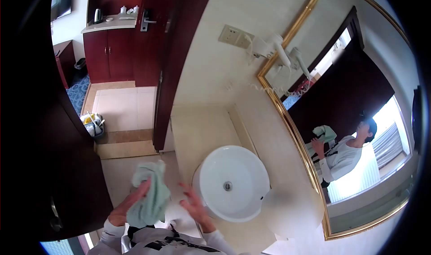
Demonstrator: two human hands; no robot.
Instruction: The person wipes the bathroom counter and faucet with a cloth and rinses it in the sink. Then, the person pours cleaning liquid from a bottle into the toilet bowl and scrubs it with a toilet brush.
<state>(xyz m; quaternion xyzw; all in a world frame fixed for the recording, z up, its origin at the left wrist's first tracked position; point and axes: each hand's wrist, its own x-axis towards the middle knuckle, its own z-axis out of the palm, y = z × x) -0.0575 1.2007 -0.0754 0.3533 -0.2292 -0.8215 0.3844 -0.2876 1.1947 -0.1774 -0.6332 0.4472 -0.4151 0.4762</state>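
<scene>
A light green cloth (152, 196) hangs bunched in my left hand (130, 204), whose fingers press into its left side. Part of that hand is hidden by the cloth. To the right of the cloth, my right hand (196, 209) is raised with its fingers apart and holds nothing. It is close to the left rim of a round white basin (234, 183), which sits on a beige counter (202, 125).
A gold-framed mirror (300, 140) on the right reflects a person with the cloth. A hair dryer (280, 51) hangs beside wall sockets (231, 34). On the left are a dark door (45, 178) and, beyond the doorway, a filled bin (95, 128) and red cabinets (107, 55).
</scene>
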